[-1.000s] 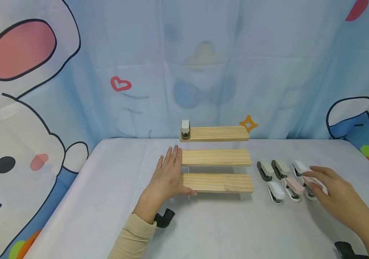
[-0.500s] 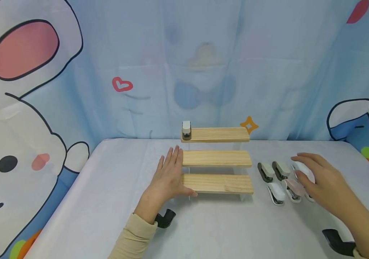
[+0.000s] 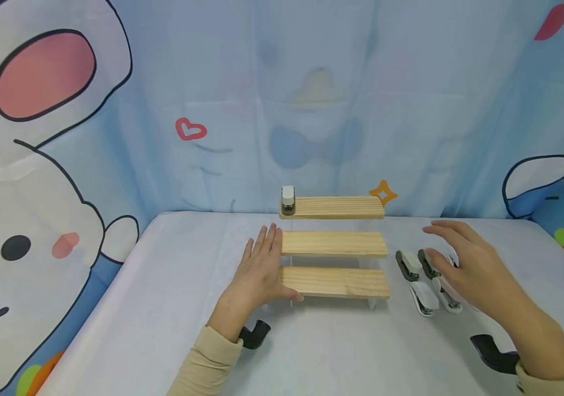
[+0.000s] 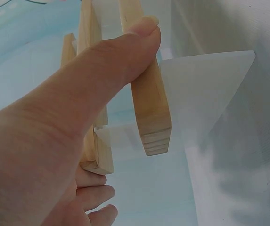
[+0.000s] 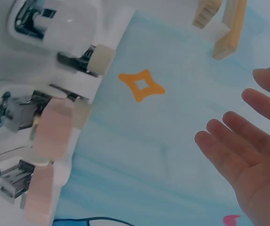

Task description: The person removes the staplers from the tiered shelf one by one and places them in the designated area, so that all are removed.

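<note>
My left hand [image 3: 257, 269] rests against the left end of a wooden three-tier shelf [image 3: 333, 243], fingers straight. In the left wrist view, its thumb [image 4: 130, 54] lies across the lowest board [image 4: 151, 110]. My right hand [image 3: 480, 269] hovers over a group of mini staplers on the table right of the shelf, holding nothing, and hides some of them. A white stapler [image 3: 424, 298] and a pink stapler [image 3: 447, 296] form the front row. Behind them are two pale staplers with dark bases, a left one [image 3: 408, 265] and one [image 3: 427, 264] nearer the hand.
Another small stapler [image 3: 288, 200] stands at the left end of the top board. Clear side panels [image 4: 205, 89] support the boards. A blue cartoon curtain [image 3: 222, 99] hangs behind the white-covered table [image 3: 173, 308]. A black wrist mount [image 3: 495, 355] juts from the right wrist.
My right hand has moved left and slightly away from me, from the rightmost staplers across the group. My left hand stays on the shelf. The head view shifts slightly.
</note>
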{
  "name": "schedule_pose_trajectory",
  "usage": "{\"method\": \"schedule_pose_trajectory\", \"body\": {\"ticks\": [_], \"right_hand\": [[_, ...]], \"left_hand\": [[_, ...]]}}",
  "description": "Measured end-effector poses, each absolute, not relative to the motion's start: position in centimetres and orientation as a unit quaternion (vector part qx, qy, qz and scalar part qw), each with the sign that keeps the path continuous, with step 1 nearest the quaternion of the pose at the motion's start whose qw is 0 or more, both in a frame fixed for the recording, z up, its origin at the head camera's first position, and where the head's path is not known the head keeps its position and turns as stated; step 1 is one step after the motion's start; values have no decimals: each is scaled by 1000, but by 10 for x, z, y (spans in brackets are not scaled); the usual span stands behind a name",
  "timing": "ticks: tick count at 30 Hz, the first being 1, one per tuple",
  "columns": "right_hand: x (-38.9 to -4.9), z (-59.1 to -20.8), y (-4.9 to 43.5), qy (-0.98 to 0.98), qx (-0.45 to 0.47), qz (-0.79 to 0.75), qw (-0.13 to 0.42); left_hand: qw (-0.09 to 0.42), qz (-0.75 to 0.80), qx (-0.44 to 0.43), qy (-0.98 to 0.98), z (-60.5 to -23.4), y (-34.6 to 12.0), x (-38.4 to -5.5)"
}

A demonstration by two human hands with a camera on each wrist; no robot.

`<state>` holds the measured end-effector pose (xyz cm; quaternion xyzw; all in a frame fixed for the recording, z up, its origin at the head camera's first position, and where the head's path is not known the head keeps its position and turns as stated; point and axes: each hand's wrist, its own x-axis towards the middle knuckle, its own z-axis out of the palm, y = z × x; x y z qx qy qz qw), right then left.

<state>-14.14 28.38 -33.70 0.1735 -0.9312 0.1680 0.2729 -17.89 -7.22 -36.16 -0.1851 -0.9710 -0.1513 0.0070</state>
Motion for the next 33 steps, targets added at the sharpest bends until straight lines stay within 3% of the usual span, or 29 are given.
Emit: {"method": "schedule_pose_trajectory", "body": {"ticks": [33], "right_hand": [[-182, -312, 205, -895, 281, 222, 267]], "left_hand": [[10, -139, -184, -973, -362, -71, -179]]}}
